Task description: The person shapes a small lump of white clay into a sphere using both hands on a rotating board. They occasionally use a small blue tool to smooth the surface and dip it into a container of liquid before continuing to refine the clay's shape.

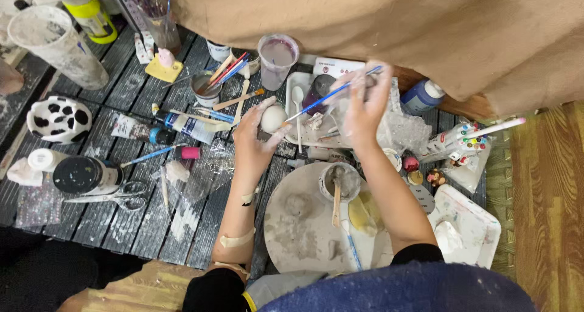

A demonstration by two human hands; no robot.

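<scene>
My left hand [254, 137] grips a small white egg-shaped clay piece [273, 118] over the dark slatted table [128, 224]. My right hand [363, 105] holds a thin blue-handled paintbrush [325, 97] whose tip points left toward the egg. Both hands are dusted with white clay. They hover above a white tray [292, 87] that holds a white spoon [297, 99] and a dark jar. Below my hands lies a round grey clay-smeared board [298, 230] with a small cup of grey slip [339, 181] and a wooden stick in it.
A cup of pencils and brushes [207, 88], a clear plastic cup [278, 59], paint tubes, scissors [118, 195], a black-lidded jar [85, 175] and a cow-spotted bowl [59, 118] crowd the left. A white foam tray [468, 227] and marker set [459, 138] sit right. Tan cloth [377, 20] hangs behind.
</scene>
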